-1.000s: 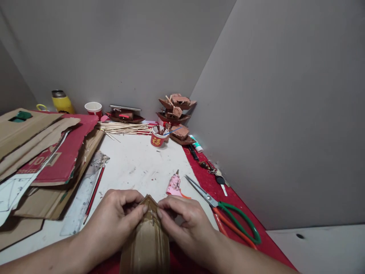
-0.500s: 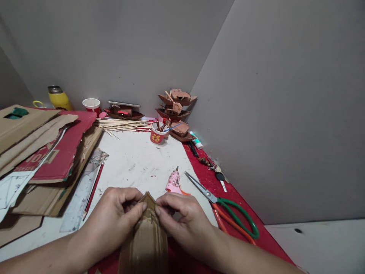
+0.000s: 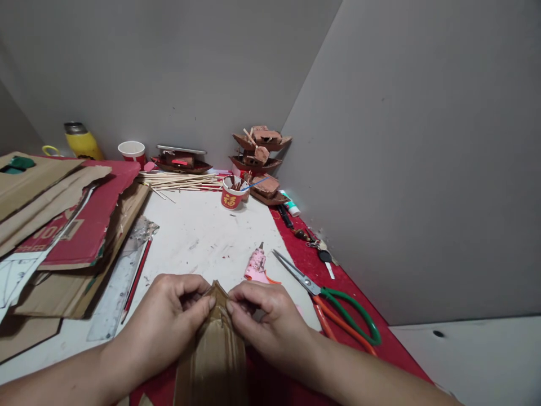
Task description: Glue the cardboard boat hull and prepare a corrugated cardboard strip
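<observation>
A folded piece of brown cardboard (image 3: 217,361) stretches from the bottom edge up to a pointed tip between my hands. My left hand (image 3: 169,318) pinches the left side of that tip with thumb and fingers. On the opposite side, my right hand (image 3: 270,318) grips the tip the same way. Just beyond the right hand lies a pink hot glue gun (image 3: 256,265), partly hidden by the fingers. Scissors (image 3: 329,301) with green and orange handles rest to the right.
Stacked cardboard sheets (image 3: 91,225) cover the left side, beside a clear ruler (image 3: 122,287) and a red pencil (image 3: 137,279). Wooden sticks (image 3: 181,181), a red paper cup (image 3: 232,197) and brown model boats (image 3: 257,158) stand at the back. Keys (image 3: 325,256) lie along the right wall.
The camera view has shifted slightly, so everything appears a little higher and to the left. Both hands keep their pinch on the cardboard tip.
</observation>
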Tool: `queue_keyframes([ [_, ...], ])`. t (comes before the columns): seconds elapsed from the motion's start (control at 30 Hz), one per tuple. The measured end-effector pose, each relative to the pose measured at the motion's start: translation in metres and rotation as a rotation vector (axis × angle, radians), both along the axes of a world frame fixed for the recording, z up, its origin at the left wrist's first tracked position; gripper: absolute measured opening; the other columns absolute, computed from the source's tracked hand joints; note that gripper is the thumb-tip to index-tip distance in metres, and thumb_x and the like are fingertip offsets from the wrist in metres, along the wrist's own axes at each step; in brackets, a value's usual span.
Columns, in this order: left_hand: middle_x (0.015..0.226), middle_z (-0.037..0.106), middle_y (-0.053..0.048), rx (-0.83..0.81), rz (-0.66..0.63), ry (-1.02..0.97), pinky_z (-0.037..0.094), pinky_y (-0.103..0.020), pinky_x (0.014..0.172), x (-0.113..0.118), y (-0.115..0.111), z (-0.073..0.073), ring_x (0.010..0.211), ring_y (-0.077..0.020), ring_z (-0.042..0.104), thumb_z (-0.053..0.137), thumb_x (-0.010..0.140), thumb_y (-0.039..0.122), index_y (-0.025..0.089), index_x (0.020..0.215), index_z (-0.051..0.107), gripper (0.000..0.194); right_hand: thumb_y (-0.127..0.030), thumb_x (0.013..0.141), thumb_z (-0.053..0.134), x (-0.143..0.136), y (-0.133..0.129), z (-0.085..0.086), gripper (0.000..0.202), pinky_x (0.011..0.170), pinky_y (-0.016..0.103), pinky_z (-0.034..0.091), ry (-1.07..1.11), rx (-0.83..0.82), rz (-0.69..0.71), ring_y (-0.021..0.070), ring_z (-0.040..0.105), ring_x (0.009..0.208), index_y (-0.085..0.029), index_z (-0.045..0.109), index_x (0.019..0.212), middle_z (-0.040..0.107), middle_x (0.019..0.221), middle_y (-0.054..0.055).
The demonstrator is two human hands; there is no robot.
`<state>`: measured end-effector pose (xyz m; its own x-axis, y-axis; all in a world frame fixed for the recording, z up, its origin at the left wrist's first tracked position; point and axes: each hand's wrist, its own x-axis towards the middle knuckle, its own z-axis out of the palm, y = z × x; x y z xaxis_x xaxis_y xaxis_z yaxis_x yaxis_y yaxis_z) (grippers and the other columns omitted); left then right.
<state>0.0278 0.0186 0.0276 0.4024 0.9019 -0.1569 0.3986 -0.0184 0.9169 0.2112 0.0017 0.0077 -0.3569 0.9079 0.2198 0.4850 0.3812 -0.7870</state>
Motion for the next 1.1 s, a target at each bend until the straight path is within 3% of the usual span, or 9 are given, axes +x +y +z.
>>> queue_keyframes([
  [0.27, 0.056, 0.044, 0.003, -0.034, 0.000, -0.024, 0.032, -0.022, 0.053, 0.001, 0.001, -0.002, 0.057, -0.0112, 0.039, 0.051, 0.078, 0.027, 0.017, 0.058, 0.053, 0.022, -0.015, 0.082, 0.052, 0.000, 0.000, 0.000, 0.016, 0.051, 0.019, 0.034, 0.005, -0.021, 0.004, 0.0077, 0.043, 0.053, -0.017, 0.058, 0.067, 0.047, 0.058, -0.004],
  [0.6, 0.056, 0.044, 0.004, -0.109, -0.022, -0.104, 0.031, -0.022, 0.054, 0.001, 0.006, -0.005, 0.057, -0.0102, 0.038, 0.053, 0.076, 0.026, 0.015, 0.060, 0.054, 0.020, -0.019, 0.082, 0.052, 0.000, 0.001, 0.003, 0.017, 0.046, 0.018, 0.032, 0.073, -0.230, -0.011, 0.0074, 0.039, 0.050, -0.015, 0.060, 0.068, 0.045, 0.055, -0.005],
  [0.77, 0.058, 0.046, 0.004, -0.149, -0.007, -0.136, 0.030, -0.021, 0.052, 0.002, 0.006, -0.009, 0.056, -0.0095, 0.039, 0.058, 0.075, 0.027, 0.014, 0.063, 0.056, 0.017, -0.020, 0.082, 0.053, 0.001, 0.001, 0.004, 0.018, 0.047, 0.018, 0.033, 0.046, -0.195, -0.015, 0.0076, 0.040, 0.050, -0.015, 0.060, 0.066, 0.046, 0.055, -0.004],
  [0.9, 0.056, 0.048, 0.006, -0.199, -0.005, -0.191, 0.027, -0.020, 0.047, 0.001, 0.004, -0.011, 0.051, -0.0084, 0.038, 0.057, 0.079, 0.028, 0.014, 0.082, 0.060, 0.015, -0.018, 0.082, 0.052, 0.002, 0.000, 0.005, 0.018, 0.049, 0.019, 0.033, 0.008, -0.136, -0.004, 0.0077, 0.041, 0.051, -0.015, 0.060, 0.066, 0.047, 0.056, -0.004],
  [1.1, 0.072, 0.064, -0.001, -0.067, -0.061, -0.121, 0.040, -0.022, 0.064, -0.001, 0.003, -0.004, 0.068, -0.0130, 0.053, 0.051, 0.085, 0.026, 0.015, 0.080, 0.068, 0.021, -0.014, 0.081, 0.050, 0.003, 0.000, 0.004, 0.020, 0.048, 0.019, 0.030, -0.065, -0.121, 0.011, 0.0071, 0.037, 0.050, -0.015, 0.056, 0.062, 0.043, 0.055, -0.005],
])
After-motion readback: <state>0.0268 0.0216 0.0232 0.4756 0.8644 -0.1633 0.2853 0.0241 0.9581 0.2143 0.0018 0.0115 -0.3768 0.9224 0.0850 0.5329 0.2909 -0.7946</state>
